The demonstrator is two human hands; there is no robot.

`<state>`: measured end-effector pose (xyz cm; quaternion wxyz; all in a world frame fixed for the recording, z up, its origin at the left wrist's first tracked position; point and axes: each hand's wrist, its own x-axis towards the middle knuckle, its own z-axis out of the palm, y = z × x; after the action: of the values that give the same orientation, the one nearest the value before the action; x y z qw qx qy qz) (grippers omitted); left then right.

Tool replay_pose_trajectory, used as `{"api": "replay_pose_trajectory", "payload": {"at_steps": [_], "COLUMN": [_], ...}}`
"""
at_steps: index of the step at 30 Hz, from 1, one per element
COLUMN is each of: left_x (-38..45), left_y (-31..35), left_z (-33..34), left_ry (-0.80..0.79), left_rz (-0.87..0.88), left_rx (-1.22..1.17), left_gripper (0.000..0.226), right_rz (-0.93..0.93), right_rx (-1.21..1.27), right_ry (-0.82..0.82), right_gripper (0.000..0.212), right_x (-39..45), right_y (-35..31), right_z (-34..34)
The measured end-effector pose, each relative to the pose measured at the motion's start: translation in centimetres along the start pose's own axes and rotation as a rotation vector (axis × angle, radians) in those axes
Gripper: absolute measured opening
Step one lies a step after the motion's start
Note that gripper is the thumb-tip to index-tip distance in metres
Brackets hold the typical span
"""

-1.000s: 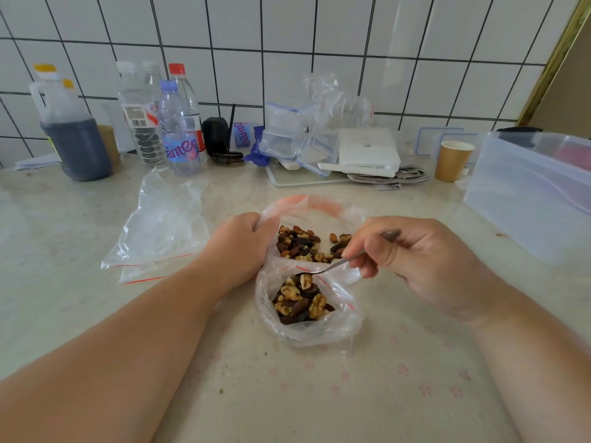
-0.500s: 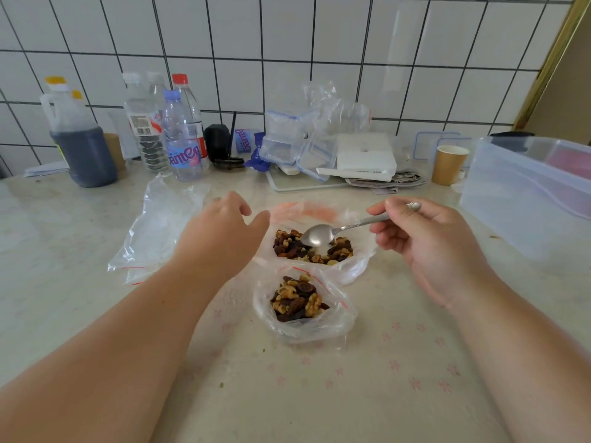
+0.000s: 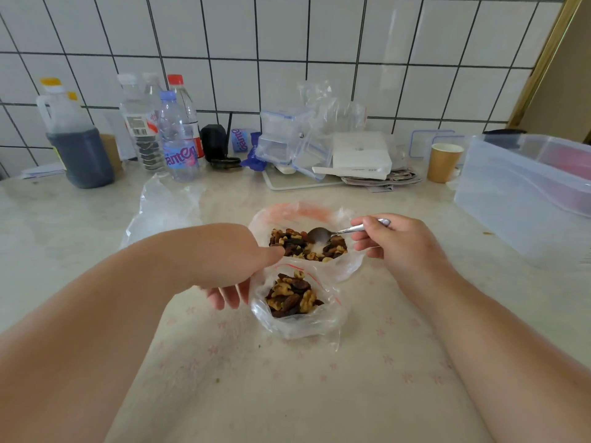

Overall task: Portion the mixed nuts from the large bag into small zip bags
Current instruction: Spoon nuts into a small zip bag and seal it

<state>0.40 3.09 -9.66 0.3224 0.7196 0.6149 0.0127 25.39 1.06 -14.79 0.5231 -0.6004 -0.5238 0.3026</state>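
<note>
Change: since half a second ago the spoon [image 3: 323,233] has dipped from above the large bag [image 3: 297,215] into its nuts, and the left hand [image 3: 224,266] has dropped from the large bag's rim to the small zip bag [image 3: 300,324].
Left hand: beside the small bag's left edge, fingers pointing down and slightly curled; they seem to touch or pinch the plastic, but the wrist hides the contact, so I cannot tell.
Right hand [image 3: 399,247]: thumb and fingers pinched on the spoon handle, bowl lying among the mixed nuts [image 3: 307,246].
Large bag: open, mid-counter, just behind the small bag and touching it.
Small zip bag: open and part full of nuts, nearer the front edge of the counter [image 3: 287,394].
Spare bags [image 3: 163,209]: flat, clear, left of the large bag.
Back edge: dark jug [image 3: 76,148], water bottles [image 3: 176,139], stacked clear boxes [image 3: 287,139], paper cup [image 3: 443,163].
Right edge: big clear tub [image 3: 518,193].
</note>
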Motion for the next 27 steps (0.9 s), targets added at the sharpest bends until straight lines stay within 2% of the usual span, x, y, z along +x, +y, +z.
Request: {"api": "replay_pose_trajectory", "payload": {"at_steps": [3, 8, 11, 14, 20, 24, 27], "left_x": [-0.3, 0.4, 0.9, 1.0, 1.2, 1.2, 1.1], "left_y": [-1.0, -2.5, -2.9, -3.0, -3.0, -3.1, -3.1], "left_z": [1.3, 3.0, 3.5, 3.6, 4.2, 4.2, 4.2], "left_ry": [0.027, 0.18, 0.269, 0.298, 0.43, 0.408, 0.332], "left_rz": [0.038, 0.149, 0.201, 0.209, 0.271, 0.282, 0.239], "left_rx": [-0.007, 0.012, -0.048, -0.169, -0.041, -0.064, -0.213], "left_gripper": [0.058, 0.048, 0.049, 0.051, 0.052, 0.052, 0.052], "right_rz": [0.036, 0.182, 0.234, 0.297, 0.384, 0.36, 0.336], "right_rx": [0.068, 0.234, 0.321, 0.4, 0.565, 0.617, 0.643], "right_ry": [0.002, 0.017, -0.037, -0.005, 0.009, -0.026, -0.1], "right_gripper": [0.027, 0.025, 0.023, 0.025, 0.029, 0.031, 0.033], "right_x": [0.2, 0.4, 0.2, 0.4, 0.8, 0.6, 0.2], "right_y": [-0.2, -0.2, -0.3, -0.3, -0.3, -1.0, -1.8], "right_z": [0.1, 0.3, 0.8, 0.8, -0.2, -0.6, -0.9]}}
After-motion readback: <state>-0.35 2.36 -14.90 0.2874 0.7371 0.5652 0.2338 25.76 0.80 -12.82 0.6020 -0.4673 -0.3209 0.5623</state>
